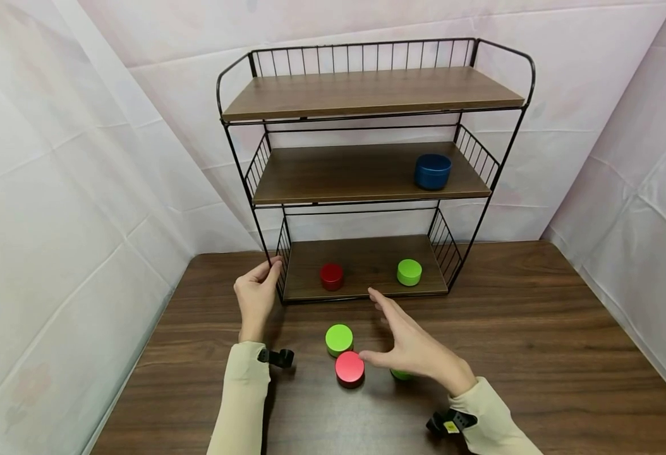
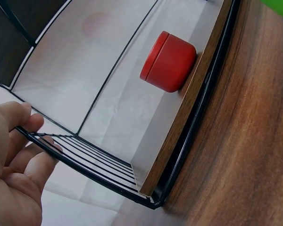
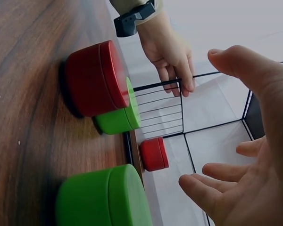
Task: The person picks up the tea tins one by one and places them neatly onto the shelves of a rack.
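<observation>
My left hand (image 1: 255,298) grips the black wire frame at the left side of a three-tier rack (image 1: 356,170); in the left wrist view its fingers wrap around the side rail (image 2: 92,176). Over the table, my right hand (image 1: 418,347) is held with thumb and fingers spread, holding nothing. Below and beside it stand a red round tin (image 1: 349,369), a green tin (image 1: 339,340) just behind that, and another green tin (image 3: 104,197) mostly hidden by the hand in the head view. On the bottom shelf sit a red tin (image 1: 331,277) at left and a green tin (image 1: 409,272) at right.
A larger blue tin (image 1: 432,172) stands at the right end of the middle shelf. The rack's top shelf (image 1: 367,91) has a wire back rail. Dark wood table (image 1: 538,354) extends on both sides, with pale cloth (image 1: 83,189) hanging behind and around it.
</observation>
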`<state>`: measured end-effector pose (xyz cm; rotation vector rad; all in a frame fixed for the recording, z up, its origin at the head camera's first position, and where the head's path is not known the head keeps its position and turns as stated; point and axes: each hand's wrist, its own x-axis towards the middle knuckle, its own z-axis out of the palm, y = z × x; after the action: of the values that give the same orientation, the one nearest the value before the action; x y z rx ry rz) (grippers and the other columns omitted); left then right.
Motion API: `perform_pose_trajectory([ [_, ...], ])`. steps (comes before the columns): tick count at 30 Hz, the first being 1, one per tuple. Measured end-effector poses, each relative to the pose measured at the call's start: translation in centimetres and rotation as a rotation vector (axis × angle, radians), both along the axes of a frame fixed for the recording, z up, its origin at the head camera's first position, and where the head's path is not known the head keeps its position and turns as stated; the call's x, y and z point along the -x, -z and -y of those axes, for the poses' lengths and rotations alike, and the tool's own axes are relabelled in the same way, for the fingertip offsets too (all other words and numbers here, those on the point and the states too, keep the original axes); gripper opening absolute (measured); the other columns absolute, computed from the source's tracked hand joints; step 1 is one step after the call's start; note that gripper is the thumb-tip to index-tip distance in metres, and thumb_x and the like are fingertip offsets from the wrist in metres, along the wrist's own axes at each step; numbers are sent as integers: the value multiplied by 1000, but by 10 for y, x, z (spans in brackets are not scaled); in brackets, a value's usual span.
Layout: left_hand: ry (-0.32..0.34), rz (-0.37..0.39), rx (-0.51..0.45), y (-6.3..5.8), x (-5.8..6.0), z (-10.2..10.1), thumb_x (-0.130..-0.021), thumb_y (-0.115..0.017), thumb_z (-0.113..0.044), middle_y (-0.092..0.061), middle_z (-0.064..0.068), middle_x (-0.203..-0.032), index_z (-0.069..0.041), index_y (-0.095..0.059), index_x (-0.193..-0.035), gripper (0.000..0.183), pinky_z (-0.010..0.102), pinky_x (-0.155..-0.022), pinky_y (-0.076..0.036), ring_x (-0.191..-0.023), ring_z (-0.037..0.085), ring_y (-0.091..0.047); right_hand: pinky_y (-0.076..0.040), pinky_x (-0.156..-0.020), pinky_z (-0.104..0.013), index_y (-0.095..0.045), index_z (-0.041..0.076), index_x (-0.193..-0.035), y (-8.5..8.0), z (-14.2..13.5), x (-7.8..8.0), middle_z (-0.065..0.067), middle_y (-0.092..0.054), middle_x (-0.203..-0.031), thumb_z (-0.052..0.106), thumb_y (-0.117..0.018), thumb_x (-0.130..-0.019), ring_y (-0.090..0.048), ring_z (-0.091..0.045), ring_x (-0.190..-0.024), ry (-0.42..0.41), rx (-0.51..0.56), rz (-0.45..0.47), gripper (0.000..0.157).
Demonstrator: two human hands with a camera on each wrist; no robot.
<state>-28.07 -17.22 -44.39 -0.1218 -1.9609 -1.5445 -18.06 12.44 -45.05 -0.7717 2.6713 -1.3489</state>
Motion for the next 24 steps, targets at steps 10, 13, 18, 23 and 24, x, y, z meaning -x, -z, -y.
perform_pose_trajectory([
  [10,3,-1,2,0,0,0,-87,-72,-13,-74,17,-90,-1,-77,-96,16,12,-69,-52,-83,12,-72,-40,-107,-44,-12,40,-153,1,4,-6,12,-25,-156,57,-76,-75,-43,-16,-135,10,-101,18,102],
  [13,5,-3,-4,0,0,0,-87,-72,-12,-74,17,-90,-1,-77,-96,15,12,-69,-52,-83,11,-72,-41,-106,-45,-12,38,-153,1,5,-6,9,-27,-157,61,-73,-75,-44,-20,-134,1,-104,16,102],
  [18,15,2,1,1,1,-1,-88,-72,-12,-74,17,-91,1,-77,-96,16,12,-70,-52,-84,10,-72,-43,-104,-46,-14,33,-154,3,3,-4,3,-29,-156,64,-72,-75,-49,-27,-131,-6,-88,23,103],
  [23,-16,8,5,0,0,-1,-87,-72,-12,-74,16,-90,-1,-77,-96,15,12,-69,-51,-84,11,-72,-44,-103,-42,-16,33,-154,4,3,-2,5,-32,-155,61,-74,-74,-51,-25,-128,-8,-66,25,103],
  [24,-17,8,6,0,0,-1,-87,-72,-12,-74,16,-90,-1,-77,-96,15,12,-69,-51,-84,12,-72,-44,-103,-42,-16,32,-154,5,3,-1,4,-32,-154,61,-74,-74,-52,-26,-128,-11,-65,19,103],
])
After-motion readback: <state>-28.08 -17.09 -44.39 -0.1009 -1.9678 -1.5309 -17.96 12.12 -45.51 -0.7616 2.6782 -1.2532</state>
